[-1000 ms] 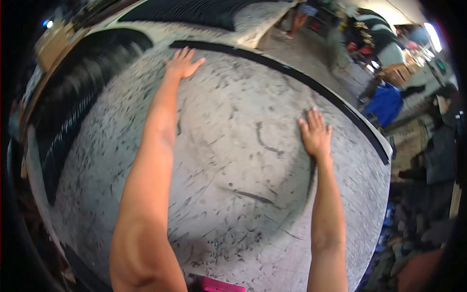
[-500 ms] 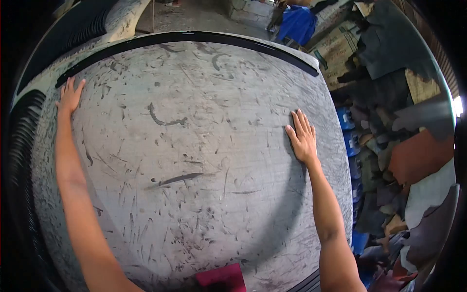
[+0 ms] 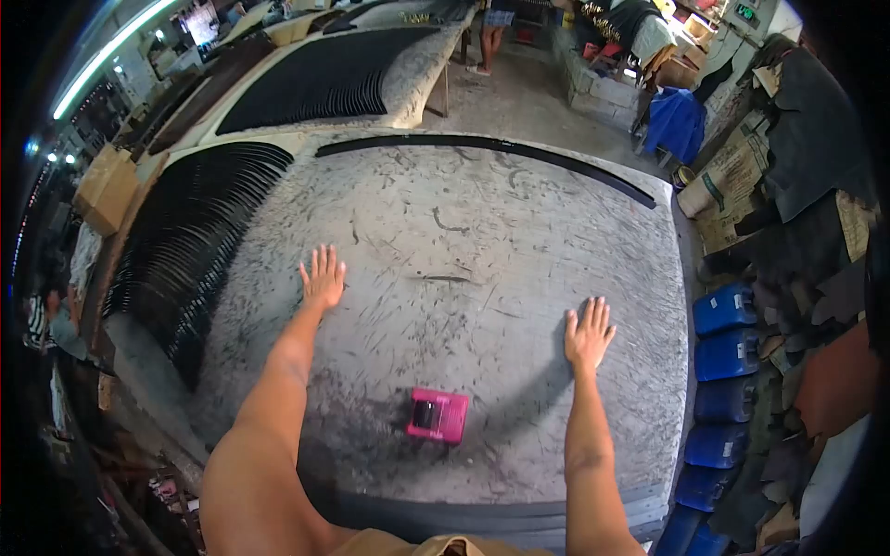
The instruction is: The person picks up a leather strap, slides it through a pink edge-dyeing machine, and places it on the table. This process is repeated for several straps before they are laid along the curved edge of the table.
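Observation:
My left hand (image 3: 323,280) lies palm down with fingers spread on the left part of a scuffed grey tabletop (image 3: 519,232), holding nothing. Flat on the right part rests my right hand (image 3: 589,335), fingers stretched out, also with nothing in it. Between my forearms, closer to my body, sits a small pink tray-like object (image 3: 452,417) with something black in it. A long thin black strip (image 3: 482,144) runs along the table's far edge, beyond both hands. Left of my left hand, many narrow black strips (image 3: 199,232) lie side by side in an overlapping row.
Blue jerrycans (image 3: 725,310) line the floor along the table's right side, beside piled leather-like scraps (image 3: 839,380). A cardboard box (image 3: 109,190) stands at the left. Another table with black strips (image 3: 324,74) is behind, and a person's legs (image 3: 491,44) show at the back.
My view has pulled back and risen, showing more of the room. Both hands have come nearer to me, the left one well away from the far strip's end. The pink object is now fully visible.

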Demonstrator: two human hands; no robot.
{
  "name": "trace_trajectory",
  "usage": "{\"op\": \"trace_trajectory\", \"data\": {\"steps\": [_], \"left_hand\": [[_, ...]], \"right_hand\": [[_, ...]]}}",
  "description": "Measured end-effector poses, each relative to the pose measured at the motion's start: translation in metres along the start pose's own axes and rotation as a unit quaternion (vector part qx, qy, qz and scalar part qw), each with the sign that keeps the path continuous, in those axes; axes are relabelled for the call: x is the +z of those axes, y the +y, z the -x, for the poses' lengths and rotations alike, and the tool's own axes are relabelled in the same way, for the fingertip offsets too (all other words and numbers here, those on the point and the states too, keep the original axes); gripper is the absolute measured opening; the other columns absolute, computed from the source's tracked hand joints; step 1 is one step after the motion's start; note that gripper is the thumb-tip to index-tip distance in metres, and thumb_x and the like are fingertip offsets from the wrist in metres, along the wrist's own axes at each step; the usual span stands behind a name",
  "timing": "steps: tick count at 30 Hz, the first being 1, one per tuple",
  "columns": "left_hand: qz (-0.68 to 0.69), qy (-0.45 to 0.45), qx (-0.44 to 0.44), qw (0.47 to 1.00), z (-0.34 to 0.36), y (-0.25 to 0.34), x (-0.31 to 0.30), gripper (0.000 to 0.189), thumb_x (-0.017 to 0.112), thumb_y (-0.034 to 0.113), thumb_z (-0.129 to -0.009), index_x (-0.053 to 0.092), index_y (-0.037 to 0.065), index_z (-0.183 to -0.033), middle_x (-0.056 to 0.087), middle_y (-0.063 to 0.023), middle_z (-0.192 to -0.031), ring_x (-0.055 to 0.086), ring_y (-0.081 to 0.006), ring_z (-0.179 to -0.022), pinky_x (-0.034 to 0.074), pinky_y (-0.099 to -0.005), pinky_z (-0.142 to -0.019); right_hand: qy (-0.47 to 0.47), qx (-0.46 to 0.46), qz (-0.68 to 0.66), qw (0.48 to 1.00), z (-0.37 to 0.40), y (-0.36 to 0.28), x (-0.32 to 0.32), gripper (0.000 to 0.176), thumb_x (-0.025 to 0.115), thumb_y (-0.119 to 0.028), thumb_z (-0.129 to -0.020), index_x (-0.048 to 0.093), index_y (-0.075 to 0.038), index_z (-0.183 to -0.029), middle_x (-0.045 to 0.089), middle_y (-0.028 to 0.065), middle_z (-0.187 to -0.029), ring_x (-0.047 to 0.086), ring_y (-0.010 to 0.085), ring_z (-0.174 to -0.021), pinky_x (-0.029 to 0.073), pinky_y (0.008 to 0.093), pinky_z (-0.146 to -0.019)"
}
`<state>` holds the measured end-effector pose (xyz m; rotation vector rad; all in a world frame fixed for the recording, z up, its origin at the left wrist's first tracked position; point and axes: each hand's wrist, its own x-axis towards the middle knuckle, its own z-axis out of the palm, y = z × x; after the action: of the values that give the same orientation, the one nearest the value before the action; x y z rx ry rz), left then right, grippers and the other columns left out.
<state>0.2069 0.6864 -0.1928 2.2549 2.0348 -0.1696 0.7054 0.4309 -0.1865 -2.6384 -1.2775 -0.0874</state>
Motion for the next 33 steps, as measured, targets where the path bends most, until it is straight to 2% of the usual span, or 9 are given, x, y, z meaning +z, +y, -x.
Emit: {"op": "trace_trajectory", "data": {"steps": [7, 10, 12, 14, 17, 22, 26, 29, 33], "left_hand": [[0.124, 0.115, -0.088, 0.982, 0.233, -0.022, -0.035, 0.066, 0.016, 0.050, -0.104, 0.012, 0.009, -0.156, 0.011, -0.0119, -0.163, 0.006, -0.0310, -0.150, 0.003, -0.0551, -0.119], [0.408, 0.250, -0.135, 0.868, 0.328, -0.011, -0.025, 0.066, 0.021, 0.052, -0.104, 0.021, 0.009, -0.155, 0.024, -0.0128, -0.159, 0.020, -0.0295, -0.147, 0.012, -0.0525, -0.118], [0.515, 0.257, -0.113, 0.810, 0.379, 0.014, -0.021, 0.066, 0.025, 0.052, -0.104, 0.025, 0.008, -0.153, 0.030, -0.0125, -0.157, 0.027, -0.0286, -0.145, 0.017, -0.0516, -0.117], [0.750, -0.035, -0.143, 0.644, 0.447, 0.066, -0.031, 0.064, 0.027, 0.052, -0.104, 0.034, 0.009, -0.149, 0.040, -0.0108, -0.151, 0.039, -0.0257, -0.137, 0.027, -0.0438, -0.114], [0.871, -0.375, -0.064, 0.313, 0.531, 0.113, -0.018, 0.060, 0.029, 0.053, -0.103, 0.044, 0.009, -0.141, 0.052, -0.0079, -0.141, 0.051, -0.0220, -0.126, 0.038, -0.0380, -0.109], [0.829, -0.489, -0.178, 0.207, 0.555, 0.098, -0.020, 0.060, 0.040, 0.057, -0.099, 0.049, 0.010, -0.136, 0.057, -0.0025, -0.133, 0.054, -0.0170, -0.121, 0.042, -0.0379, -0.103], [0.696, -0.450, 0.015, 0.559, 0.551, 0.048, -0.023, 0.050, 0.048, 0.044, -0.101, 0.059, -0.001, -0.120, 0.068, -0.0120, -0.118, 0.069, -0.0216, -0.093, 0.050, -0.0380, -0.089], [0.413, -0.159, 0.238, 0.865, 0.534, 0.022, -0.042, 0.026, 0.058, 0.020, -0.095, 0.064, -0.002, -0.108, 0.068, -0.0144, -0.108, 0.067, -0.0310, -0.092, 0.052, -0.0382, -0.084], [0.356, -0.007, 0.297, 0.886, 0.499, 0.004, -0.009, 0.029, 0.064, 0.019, -0.088, 0.065, 0.000, -0.110, 0.062, -0.0147, -0.115, 0.058, -0.0326, -0.108, 0.047, -0.0418, -0.094]], "right_hand": [[-0.052, 0.015, -0.087, 0.995, 0.182, 0.040, -0.051, 0.065, 0.037, -0.048, -0.100, 0.036, -0.005, -0.149, 0.029, 0.0108, -0.158, 0.022, 0.0270, -0.148, 0.008, 0.0553, -0.118], [-0.081, 0.120, -0.300, 0.943, 0.258, 0.036, -0.098, 0.060, 0.041, -0.041, -0.101, 0.038, -0.002, -0.146, 0.038, 0.0144, -0.153, 0.029, 0.0284, -0.145, 0.008, 0.0544, -0.118], [-0.033, 0.028, -0.333, 0.942, 0.315, 0.007, -0.136, 0.053, 0.050, -0.030, -0.097, 0.045, 0.000, -0.140, 0.047, 0.0179, -0.145, 0.040, 0.0322, -0.137, 0.014, 0.0526, -0.116], [-0.046, -0.124, -0.447, 0.885, 0.356, -0.034, -0.174, 0.050, 0.061, -0.018, -0.086, 0.051, 0.002, -0.130, 0.049, 0.0211, -0.139, 0.046, 0.0367, -0.126, 0.030, 0.0516, -0.107], [-0.188, -0.308, -0.465, 0.808, 0.413, -0.078, -0.196, 0.053, 0.055, -0.022, -0.089, 0.048, 0.000, -0.138, 0.039, 0.0197, -0.150, 0.030, 0.0365, -0.143, 0.022, 0.0500, -0.115], [-0.156, -0.322, -0.301, 0.884, 0.450, -0.043, -0.143, 0.049, 0.052, -0.027, -0.091, 0.052, -0.006, -0.135, 0.042, 0.0139, -0.149, 0.037, 0.0322, -0.139, 0.024, 0.0533, -0.112], [-0.110, -0.213, -0.237, 0.941, 0.455, -0.018, -0.134, 0.034, 0.060, -0.021, -0.090, 0.062, -0.006, -0.121, 0.055, 0.0111, -0.137, 0.046, 0.0303, -0.131, 0.029, 0.0528, -0.109], [-0.112, -0.213, -0.242, 0.940, 0.445, -0.034, -0.138, 0.028, 0.061, -0.015, -0.090, 0.063, -0.005, -0.117, 0.063, 0.0084, -0.126, 0.054, 0.0265, -0.122, 0.035, 0.0495, -0.106], [-0.162, -0.280, -0.226, 0.919, 0.446, -0.075, -0.131, 0.037, 0.061, -0.017, -0.089, 0.059, -0.007, -0.124, 0.060, 0.0096, -0.127, 0.053, 0.0276, -0.121, 0.037, 0.0480, -0.104]]}}
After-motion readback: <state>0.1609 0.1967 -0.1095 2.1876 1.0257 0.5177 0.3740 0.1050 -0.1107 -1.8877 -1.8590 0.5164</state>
